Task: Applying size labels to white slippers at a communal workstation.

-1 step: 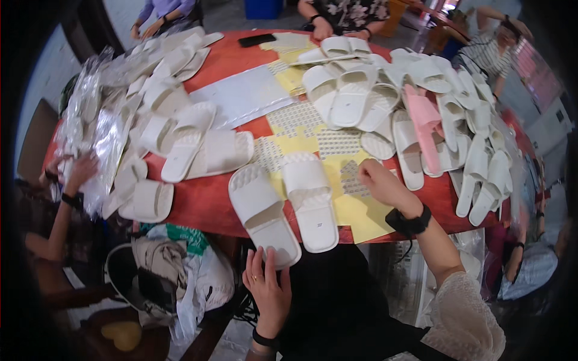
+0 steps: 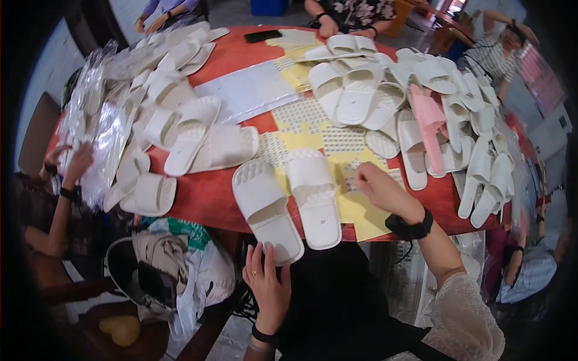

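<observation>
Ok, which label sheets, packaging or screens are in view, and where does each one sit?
Yellow label sheets: table middle, rows of small stickers; right hand rests on one.
Clear plastic bags: left table edge, shiny heap.
White padded sheet: rectangular, behind the label sheets.
Black phone: far edge, screen dark.
Left hand: touches the heel of the nearest white slipper.

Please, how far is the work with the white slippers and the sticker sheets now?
Looks done: slippers in clear bags lie at the table's left. In hand: the right hand picks at a yellow sticker sheet; the left hand touches the near pair of slippers. Left: the big heap of loose slippers at the right.
</observation>
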`<action>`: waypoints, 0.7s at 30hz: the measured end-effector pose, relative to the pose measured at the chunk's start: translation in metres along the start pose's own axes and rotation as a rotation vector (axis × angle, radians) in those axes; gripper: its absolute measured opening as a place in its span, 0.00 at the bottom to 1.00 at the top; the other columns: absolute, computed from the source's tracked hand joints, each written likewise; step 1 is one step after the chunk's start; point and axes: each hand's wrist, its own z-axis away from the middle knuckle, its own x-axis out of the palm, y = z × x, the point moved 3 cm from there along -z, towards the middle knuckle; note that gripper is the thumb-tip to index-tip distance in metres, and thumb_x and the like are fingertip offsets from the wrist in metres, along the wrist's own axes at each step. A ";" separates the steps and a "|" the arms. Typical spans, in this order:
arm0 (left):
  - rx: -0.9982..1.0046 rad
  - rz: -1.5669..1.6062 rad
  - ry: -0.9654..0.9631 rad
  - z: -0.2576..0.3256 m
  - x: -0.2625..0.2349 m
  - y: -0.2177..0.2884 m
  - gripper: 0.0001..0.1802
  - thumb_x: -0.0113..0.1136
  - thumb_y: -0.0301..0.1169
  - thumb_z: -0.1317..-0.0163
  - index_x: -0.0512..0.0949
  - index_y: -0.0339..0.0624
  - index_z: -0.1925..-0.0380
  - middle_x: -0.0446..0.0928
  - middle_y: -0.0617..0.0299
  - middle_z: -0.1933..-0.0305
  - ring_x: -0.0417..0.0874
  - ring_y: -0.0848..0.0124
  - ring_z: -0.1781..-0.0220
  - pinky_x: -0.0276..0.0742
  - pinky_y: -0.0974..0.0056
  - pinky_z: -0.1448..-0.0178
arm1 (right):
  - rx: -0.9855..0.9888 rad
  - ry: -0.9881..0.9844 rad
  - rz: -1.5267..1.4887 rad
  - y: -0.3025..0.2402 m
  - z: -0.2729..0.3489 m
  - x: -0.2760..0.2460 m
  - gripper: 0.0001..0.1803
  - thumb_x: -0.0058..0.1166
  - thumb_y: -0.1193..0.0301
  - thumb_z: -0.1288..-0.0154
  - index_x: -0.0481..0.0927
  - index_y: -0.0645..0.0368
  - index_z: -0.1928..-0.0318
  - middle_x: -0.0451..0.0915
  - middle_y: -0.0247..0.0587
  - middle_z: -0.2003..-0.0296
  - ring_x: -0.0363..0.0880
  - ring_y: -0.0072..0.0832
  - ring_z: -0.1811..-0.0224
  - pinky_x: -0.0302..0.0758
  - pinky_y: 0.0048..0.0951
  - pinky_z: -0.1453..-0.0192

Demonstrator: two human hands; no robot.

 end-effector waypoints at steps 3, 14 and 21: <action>-0.036 0.012 -0.002 0.001 0.002 -0.008 0.32 0.65 0.33 0.44 0.67 0.43 0.38 0.63 0.49 0.34 0.62 0.49 0.30 0.56 0.47 0.35 | -0.300 -0.214 -0.030 -0.073 0.016 0.034 0.03 0.46 0.75 0.35 0.69 0.61 0.64 0.69 0.48 0.64 0.71 0.44 0.59 0.69 0.38 0.52; 0.008 -0.077 -0.103 0.007 0.012 -0.010 0.34 0.66 0.38 0.45 0.68 0.50 0.36 0.58 0.49 0.28 0.60 0.50 0.29 0.59 0.47 0.36 | -0.619 -0.182 0.201 -0.129 0.012 0.124 0.09 0.54 0.78 0.44 0.71 0.62 0.62 0.68 0.47 0.61 0.73 0.44 0.57 0.70 0.40 0.53; 0.084 -0.086 -0.131 0.003 0.011 -0.009 0.33 0.62 0.37 0.41 0.66 0.42 0.36 0.59 0.49 0.29 0.62 0.51 0.31 0.59 0.48 0.36 | -0.562 -0.122 0.239 -0.127 0.015 0.131 0.12 0.56 0.79 0.48 0.70 0.63 0.63 0.68 0.48 0.62 0.72 0.45 0.57 0.71 0.39 0.56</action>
